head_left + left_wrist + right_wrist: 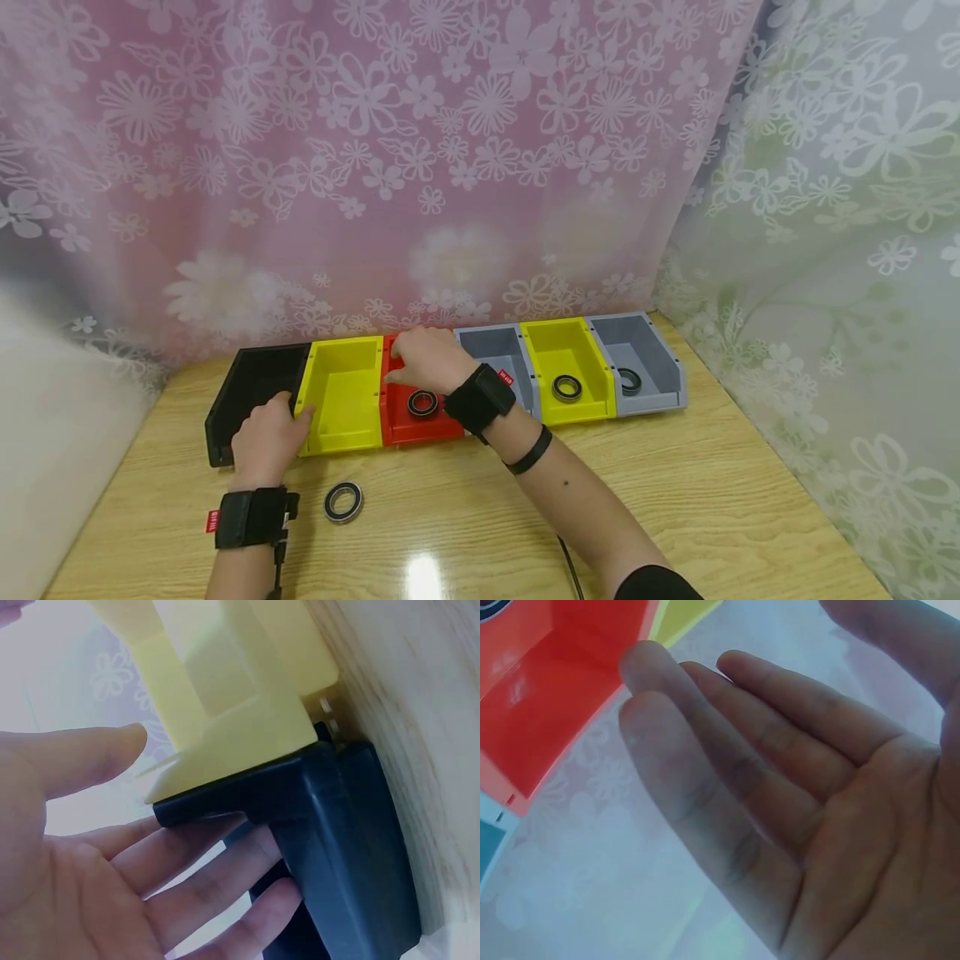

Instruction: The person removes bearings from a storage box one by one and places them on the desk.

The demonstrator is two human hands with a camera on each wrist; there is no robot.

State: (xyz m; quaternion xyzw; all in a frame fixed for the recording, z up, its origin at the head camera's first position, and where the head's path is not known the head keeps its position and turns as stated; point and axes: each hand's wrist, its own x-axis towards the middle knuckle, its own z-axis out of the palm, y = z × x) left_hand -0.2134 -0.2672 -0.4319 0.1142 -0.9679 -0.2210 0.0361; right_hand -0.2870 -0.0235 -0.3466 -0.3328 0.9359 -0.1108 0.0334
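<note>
In the head view my left hand (267,435) is at the side walls where the black bin (253,387) meets the left yellow bin (345,387). The left wrist view shows its fingers extended against the black bin's wall, with the thumb held apart beside the yellow bin. My right hand (433,358) hovers over the back of the red bin (397,427), fingers extended and palm bare in the right wrist view. A bearing (422,403) lies inside the red bin. Another bearing (343,502) rests on the table in front of the bins.
Right of the red bin stand a grey bin (487,343), a second yellow bin (558,337) holding a bearing (567,387), and an end grey bin (660,392) holding another bearing (630,382). A floral curtain (450,167) hangs behind the wooden table (465,517).
</note>
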